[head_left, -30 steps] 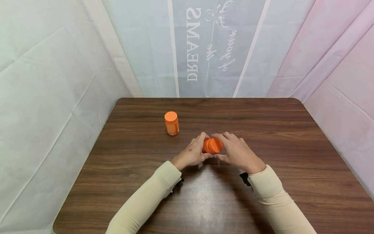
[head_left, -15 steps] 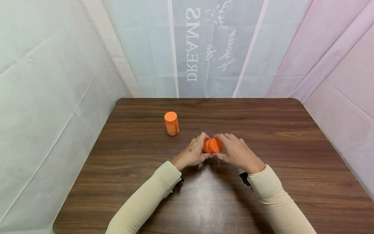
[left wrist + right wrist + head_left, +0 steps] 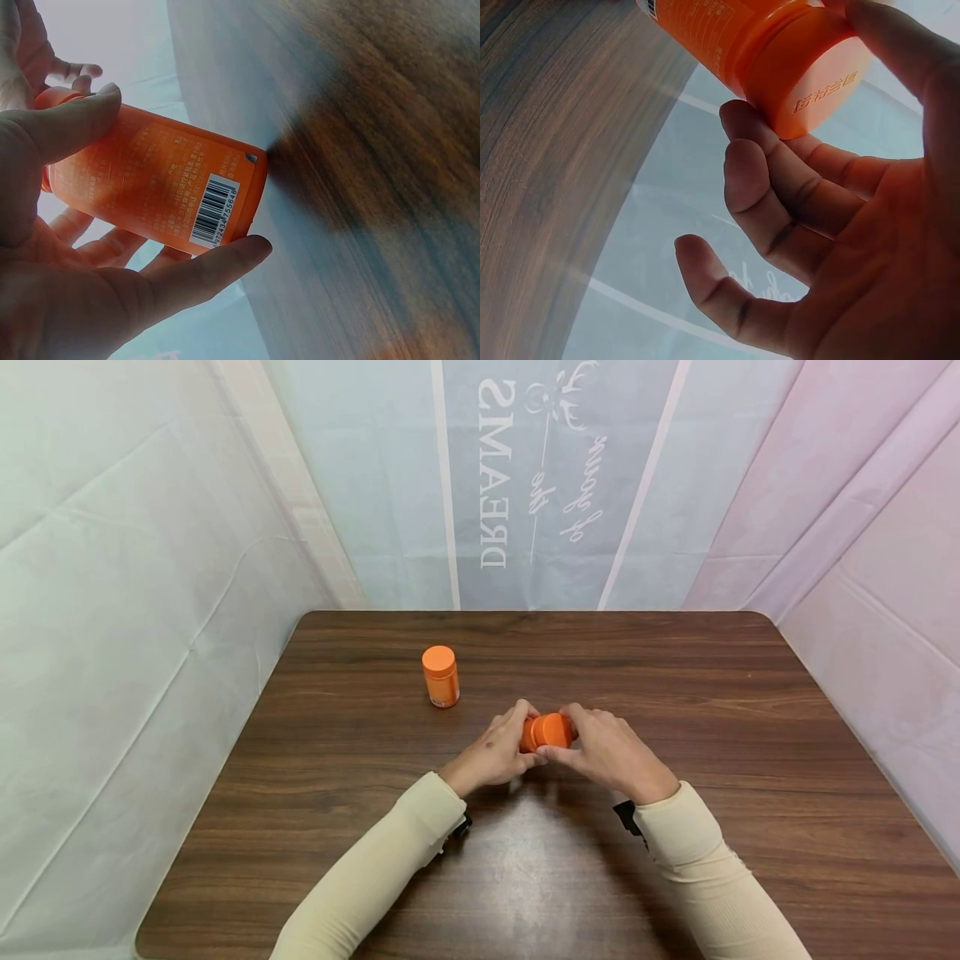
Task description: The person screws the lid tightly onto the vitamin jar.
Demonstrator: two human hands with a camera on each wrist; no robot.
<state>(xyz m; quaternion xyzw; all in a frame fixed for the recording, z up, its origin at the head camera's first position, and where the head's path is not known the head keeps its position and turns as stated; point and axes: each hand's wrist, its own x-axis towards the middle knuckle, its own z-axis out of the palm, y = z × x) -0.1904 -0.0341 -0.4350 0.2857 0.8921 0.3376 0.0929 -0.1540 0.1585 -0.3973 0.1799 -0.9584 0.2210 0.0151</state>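
Note:
An orange plastic bottle [image 3: 157, 176] with a printed label and barcode is tilted just above the table, its cap end toward the right. My left hand [image 3: 491, 752] grips its body, thumb on one side and fingers beneath. On the bottle sits an orange screw cap [image 3: 814, 79] with raised characters on its top. My right hand [image 3: 615, 753] pinches this cap between thumb and fingers; its other fingers curve loosely in the right wrist view. A second orange bottle [image 3: 441, 681], capped and upright, stands behind and left of my hands.
Dark wood-grain table [image 3: 712, 693] lies under both hands. A pale cloth backdrop [image 3: 390, 485] with mirrored lettering hangs behind its far edge, and light cloth walls [image 3: 135, 652] rise at the sides.
My right thumb and fingers have moved over the cap, opening a little off it and then closing on it again. The left hand and the standing bottle stay put.

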